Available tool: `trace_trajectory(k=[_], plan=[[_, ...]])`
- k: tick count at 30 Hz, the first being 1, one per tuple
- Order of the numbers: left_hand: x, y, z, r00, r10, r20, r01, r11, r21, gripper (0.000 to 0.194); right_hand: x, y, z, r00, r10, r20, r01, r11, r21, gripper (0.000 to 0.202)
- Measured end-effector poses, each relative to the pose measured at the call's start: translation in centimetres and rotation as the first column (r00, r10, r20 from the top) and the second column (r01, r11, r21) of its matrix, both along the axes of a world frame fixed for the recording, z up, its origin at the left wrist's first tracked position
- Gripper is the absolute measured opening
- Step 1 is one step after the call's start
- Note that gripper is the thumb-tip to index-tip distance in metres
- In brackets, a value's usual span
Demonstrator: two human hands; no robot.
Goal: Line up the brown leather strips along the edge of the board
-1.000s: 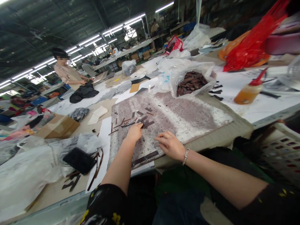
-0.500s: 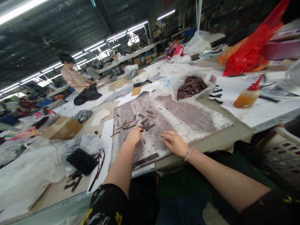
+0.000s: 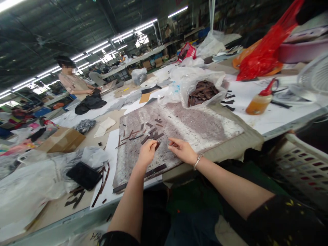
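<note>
My left hand [image 3: 148, 152] is closed in a pinch over the work board, with a small dark brown strip [image 3: 157, 146] between thumb and fingertips. Facing it from the right, my right hand [image 3: 183, 150] has its fingers curved and the thumb a little apart from them. I see nothing held there. Both hands hover close above a stained, speckled board [image 3: 205, 124]. Several loose brown strips [image 3: 151, 131] lie scattered just beyond my left hand. One longer dark strip [image 3: 155, 170] rests along the board's near edge.
Beyond the board stands a clear plastic bag full of brown strips [image 3: 202, 93]. To its right are a bottle of amber liquid [image 3: 258, 102] and a red plastic bag [image 3: 258, 58]. A black phone [image 3: 84, 175] lies left. A white basket [image 3: 302, 164] stands right, and a co-worker [image 3: 73, 80] works farther back.
My left hand has drawn back slightly from the scattered strips, now with a brown strip in its pinch. My right hand has come nearer to it, thumb and fingers closer together. The view has shifted slightly.
</note>
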State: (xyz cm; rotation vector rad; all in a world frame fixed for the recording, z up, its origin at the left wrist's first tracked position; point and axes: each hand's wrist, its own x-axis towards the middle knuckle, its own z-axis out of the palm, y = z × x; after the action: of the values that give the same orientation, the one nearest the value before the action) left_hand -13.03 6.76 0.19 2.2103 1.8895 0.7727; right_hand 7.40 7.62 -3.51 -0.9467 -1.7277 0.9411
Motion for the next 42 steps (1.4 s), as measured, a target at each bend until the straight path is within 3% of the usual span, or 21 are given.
trace_trajectory(k=[2,4,6,8,12,15,19,23,30,36,42], plan=[[1.7,-0.6,-0.4,0.994,-0.104,0.035,0.104,0.994,-0.013,0.020,-0.4,0.2,0.1,1.000,0.027,0.006,-0.026,0.999,-0.031,0.041],[3.0,-1.0,-0.8,0.984,-0.165,0.067,0.166,0.986,-0.003,0.020,-0.6,0.4,0.3,0.997,0.056,0.060,-0.056,0.998,-0.009,0.032],[3.7,-1.2,-1.1,0.978,-0.190,0.082,0.190,0.982,0.008,0.021,-0.6,0.6,0.5,0.991,0.058,0.123,-0.056,0.998,-0.019,0.018],[3.4,-1.6,-1.2,0.983,-0.151,0.103,0.147,0.988,0.039,0.022,-0.4,0.7,0.6,0.988,0.043,0.151,-0.024,0.992,-0.126,0.010],[1.2,-3.6,-0.6,0.992,0.061,0.106,-0.069,0.995,0.069,0.023,0.7,0.4,0.9,0.995,0.071,0.069,-0.033,0.896,-0.443,0.006],[-0.1,-5.8,0.0,0.999,0.035,0.035,-0.034,0.999,-0.037,0.018,1.3,-0.4,1.3,0.994,0.103,-0.028,-0.101,0.817,-0.567,0.019],[0.4,-7.9,-0.2,0.998,-0.050,-0.048,0.044,0.991,-0.122,0.015,1.3,-1.5,1.6,0.991,0.130,-0.018,-0.111,0.763,-0.636,0.009],[1.6,-8.4,-1.1,0.984,-0.142,-0.109,0.125,0.980,-0.154,0.017,0.9,-2.1,1.5,0.982,0.178,0.068,-0.100,0.784,-0.612,0.005],[1.7,-8.3,-1.8,0.981,-0.150,-0.123,0.136,0.984,-0.113,0.017,1.1,-2.3,0.9,0.960,0.207,0.187,-0.061,0.810,-0.583,0.008],[1.8,-8.5,-1.6,0.981,-0.164,-0.105,0.152,0.981,-0.120,0.021,1.1,-2.7,1.3,0.896,0.174,0.409,-0.018,0.933,-0.359,0.008],[2.6,-8.7,-1.2,0.950,-0.228,-0.214,0.190,0.964,-0.185,0.039,1.0,-2.8,1.4,0.830,0.065,0.554,0.007,0.992,-0.127,0.007]])
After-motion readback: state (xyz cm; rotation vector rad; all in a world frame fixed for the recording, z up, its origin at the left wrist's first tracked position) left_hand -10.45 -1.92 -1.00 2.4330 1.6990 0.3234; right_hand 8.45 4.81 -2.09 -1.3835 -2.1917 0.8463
